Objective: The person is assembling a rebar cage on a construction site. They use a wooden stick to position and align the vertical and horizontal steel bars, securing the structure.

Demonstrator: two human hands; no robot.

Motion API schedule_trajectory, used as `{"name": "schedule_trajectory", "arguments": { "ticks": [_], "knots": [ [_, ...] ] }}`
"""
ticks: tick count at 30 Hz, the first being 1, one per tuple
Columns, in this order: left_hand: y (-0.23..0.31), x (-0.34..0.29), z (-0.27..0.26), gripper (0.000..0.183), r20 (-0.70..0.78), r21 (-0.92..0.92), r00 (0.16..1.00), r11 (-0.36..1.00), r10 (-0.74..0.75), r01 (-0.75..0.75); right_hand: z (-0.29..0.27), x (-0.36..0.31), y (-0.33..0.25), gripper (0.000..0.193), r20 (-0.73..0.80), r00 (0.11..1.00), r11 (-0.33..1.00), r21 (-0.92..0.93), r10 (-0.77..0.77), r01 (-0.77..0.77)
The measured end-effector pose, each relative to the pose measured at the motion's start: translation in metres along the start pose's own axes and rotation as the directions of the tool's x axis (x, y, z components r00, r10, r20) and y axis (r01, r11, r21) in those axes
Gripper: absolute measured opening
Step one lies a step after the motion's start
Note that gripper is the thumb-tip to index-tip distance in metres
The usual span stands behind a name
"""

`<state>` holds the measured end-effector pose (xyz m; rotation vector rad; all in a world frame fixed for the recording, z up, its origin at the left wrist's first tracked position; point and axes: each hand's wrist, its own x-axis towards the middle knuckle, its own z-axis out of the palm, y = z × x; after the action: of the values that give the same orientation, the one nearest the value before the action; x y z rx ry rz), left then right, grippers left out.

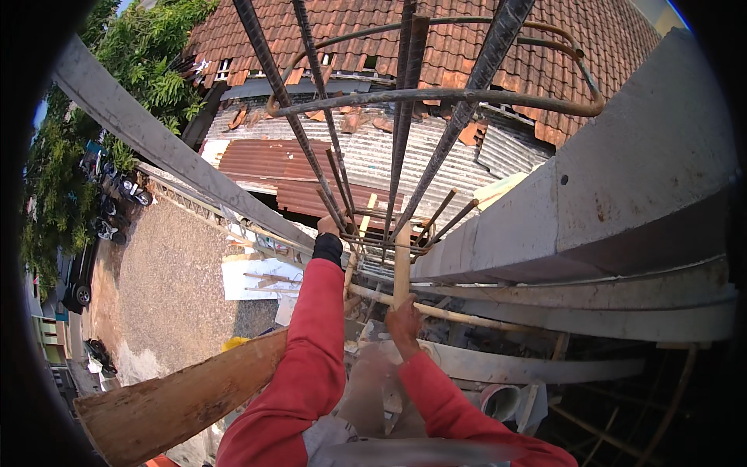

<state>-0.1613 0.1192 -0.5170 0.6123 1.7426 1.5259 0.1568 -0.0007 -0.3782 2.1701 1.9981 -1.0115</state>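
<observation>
Ribbed steel reinforcing bars (467, 117) rise in a cluster in front of me, with a bent steel stirrup (436, 95) around them higher up. My left hand (328, 226), below a dark wristband, is closed at the foot of the left-hand rebar (289, 109); the fingers are partly hidden. Nearer to me and to the right, my right hand (405, 319) grips the lower end of a pale wooden batten (402, 268). That batten stands against the lower stirrups. Another thin wooden strip (368, 214) shows between the bars.
A grey block wall (622, 179) runs along the right. At lower left lies a rough wooden plank (187, 393). A bamboo pole (467, 317) crosses below my hands. Beyond the drop are a gravel yard (179, 288), parked motorbikes (132, 191) and a tiled roof (607, 47).
</observation>
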Motion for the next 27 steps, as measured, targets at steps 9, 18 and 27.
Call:
{"name": "schedule_trajectory", "arguments": {
  "ticks": [9,18,27],
  "knots": [
    [-0.002,0.003,-0.012,0.036,0.119,0.582,0.989,0.813,-0.088,0.002,0.011,0.025,-0.006,0.051,-0.037,0.997,0.994,0.089,-0.066,0.07],
    [0.021,-0.015,-0.011,0.055,0.06,0.454,0.992,0.888,-0.109,0.07,0.031,0.03,-0.003,0.055,-0.101,0.99,0.985,0.131,-0.097,0.11],
    [0.039,-0.024,-0.005,0.066,-0.031,-0.061,0.998,0.996,-0.063,0.061,0.026,0.035,-0.006,0.057,-0.05,0.992,0.983,0.136,-0.12,0.125]
  ]
}}
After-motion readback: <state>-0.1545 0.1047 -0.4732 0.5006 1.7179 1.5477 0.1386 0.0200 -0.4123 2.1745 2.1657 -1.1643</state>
